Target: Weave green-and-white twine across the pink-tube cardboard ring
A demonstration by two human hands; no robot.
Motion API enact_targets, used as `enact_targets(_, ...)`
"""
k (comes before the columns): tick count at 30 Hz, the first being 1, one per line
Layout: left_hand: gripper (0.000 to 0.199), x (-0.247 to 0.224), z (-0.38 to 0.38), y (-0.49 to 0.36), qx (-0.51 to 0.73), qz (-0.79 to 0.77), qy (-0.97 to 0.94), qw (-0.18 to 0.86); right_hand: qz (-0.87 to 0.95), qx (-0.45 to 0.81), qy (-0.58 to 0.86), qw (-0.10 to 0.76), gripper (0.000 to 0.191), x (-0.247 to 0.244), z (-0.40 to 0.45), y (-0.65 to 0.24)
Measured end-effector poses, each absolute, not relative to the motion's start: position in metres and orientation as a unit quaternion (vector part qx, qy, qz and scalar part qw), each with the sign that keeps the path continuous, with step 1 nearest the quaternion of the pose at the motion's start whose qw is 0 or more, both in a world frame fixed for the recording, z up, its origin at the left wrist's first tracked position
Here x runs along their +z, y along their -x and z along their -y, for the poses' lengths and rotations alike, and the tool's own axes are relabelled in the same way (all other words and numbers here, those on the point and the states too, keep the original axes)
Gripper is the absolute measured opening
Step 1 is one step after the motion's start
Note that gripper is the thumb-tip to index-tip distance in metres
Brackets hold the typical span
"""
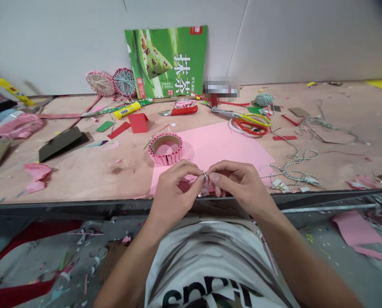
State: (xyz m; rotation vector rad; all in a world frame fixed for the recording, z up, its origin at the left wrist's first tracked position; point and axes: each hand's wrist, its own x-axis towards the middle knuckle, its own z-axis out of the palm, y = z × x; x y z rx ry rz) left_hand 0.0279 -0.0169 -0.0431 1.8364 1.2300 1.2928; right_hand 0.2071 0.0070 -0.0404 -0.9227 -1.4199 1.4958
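Note:
Close to the table's front edge, my left hand (pixel 181 186) pinches a small loop of green-and-white twisted cord (pixel 205 179) between thumb and forefinger. My right hand (pixel 237 182) is closed at the same loop from the other side, its thumb and forefinger at the cord. Under both hands lies a pink paper sheet (pixel 207 141). Just beyond my left hand stands a cardboard ring (pixel 165 149) edged with rolled pink paper. More of the striped cord (pixel 293 171) lies in loose tangles to the right of my right hand.
Scissors (pixel 250 124) and a red utility knife (pixel 181 111) lie behind the pink sheet. A yellow glue stick (pixel 126 110) and a folded red card (pixel 138 123) are left of them. A green box panel (pixel 168 62) leans on the wall beside two woven discs (pixel 124 82).

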Motion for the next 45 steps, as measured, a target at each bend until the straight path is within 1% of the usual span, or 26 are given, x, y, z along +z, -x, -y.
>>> enact_targets(3, 0.009, -0.043, 0.017, -0.028, 0.482, -0.457, -0.696, 0.271, 0.567, 0.594, 0.369, 0.435, 0.030, -0.043, -0.006, -0.206)
enact_targets(6, 0.009, -0.042, 0.017, -0.028, 0.501, -0.453, -0.689, 0.262, 0.568, 0.593, 0.365, 0.440, 0.031, -0.045, -0.008, -0.208)
enact_targets(10, 0.005, -0.039, 0.015, -0.026, 0.527, -0.464, -0.653, 0.283, 0.513, 0.599, 0.375, 0.488, 0.028, -0.047, -0.012, -0.209)
enact_targets(12, 0.008, -0.035, 0.011, -0.023, 0.505, -0.475, -0.672, 0.259, 0.467, 0.618, 0.372, 0.511, 0.025, -0.047, -0.014, -0.208)
enact_targets(14, 0.014, -0.029, 0.004, -0.018, 0.435, -0.490, -0.734, 0.177, 0.427, 0.633, 0.359, 0.537, 0.023, -0.047, -0.016, -0.206)
enact_targets(16, 0.018, -0.024, -0.005, -0.014, 0.334, -0.493, -0.800, 0.078, 0.386, 0.636, 0.345, 0.573, 0.021, -0.045, -0.019, -0.206)
enact_targets(18, 0.017, -0.019, -0.015, -0.014, 0.232, -0.481, -0.845, 0.025, 0.334, 0.648, 0.337, 0.596, 0.022, -0.043, -0.021, -0.209)
enact_targets(21, 0.015, -0.019, -0.026, -0.021, 0.117, -0.448, -0.886, 0.028, 0.283, 0.681, 0.340, 0.584, 0.026, -0.039, -0.022, -0.218)
enact_targets(24, 0.018, -0.026, -0.032, -0.030, 0.071, -0.431, -0.899, 0.040, 0.297, 0.698, 0.359, 0.545, 0.027, -0.034, -0.020, -0.227)
enact_targets(26, 0.018, -0.030, -0.034, -0.034, 0.070, -0.423, -0.902, 0.040, 0.333, 0.678, 0.370, 0.541, 0.028, -0.032, -0.017, -0.232)
enact_targets(30, 0.014, -0.028, -0.033, -0.030, 0.085, -0.415, -0.905, 0.051, 0.382, 0.615, 0.385, 0.572, 0.029, -0.032, -0.018, -0.233)
enact_targets(34, 0.013, -0.020, -0.027, -0.022, 0.149, -0.441, -0.878, 0.114, 0.318, 0.627, 0.397, 0.591, 0.033, -0.035, -0.023, -0.232)
enact_targets(38, 0.013, -0.020, -0.023, -0.016, 0.199, -0.417, -0.869, 0.177, 0.274, 0.618, 0.404, 0.616, 0.035, -0.036, -0.026, -0.235)
enact_targets(40, 0.012, -0.022, -0.023, -0.011, 0.243, -0.403, -0.865, 0.173, 0.265, 0.610, 0.408, 0.626, 0.035, -0.035, -0.027, -0.237)
enact_targets(43, 0.018, -0.023, -0.023, -0.003, 0.305, -0.394, -0.858, 0.127, 0.259, 0.584, 0.419, 0.645, 0.036, -0.034, -0.027, -0.236)
enact_targets(45, 0.018, -0.022, -0.021, 0.000, 0.330, -0.385, -0.854, 0.116, 0.277, 0.581, 0.422, 0.639, 0.036, -0.035, -0.025, -0.233)
